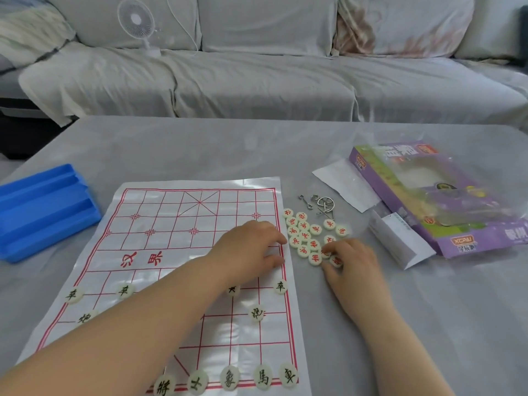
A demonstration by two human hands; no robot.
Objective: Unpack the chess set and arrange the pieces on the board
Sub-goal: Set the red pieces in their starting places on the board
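Resting palm down on the right edge of the board (pixel 160 224), the left hand (pixel 251 247) lies with its fingers loosely stretched and holds nothing. Just beside that edge, on the grey table (pixel 200 147), sits a heap of red pieces (pixel 304 235), pale discs with red characters. The right hand (pixel 354 264) reaches into the near side of the heap, thumb and fingers curled round one red piece (pixel 336 261). The black pieces (pixel 263 377) already stand on the near half of the board: a row along the closest line and several more on the rows above it, some hidden under the left forearm. A blue tray (pixel 43 210) lies left of the board. Metal rings (pixel 323 204) lie beyond the heap, and a purple box (pixel 423 195) lies at the right. A small fan (pixel 137 21) stands on the sofa (pixel 257 81) behind the table.
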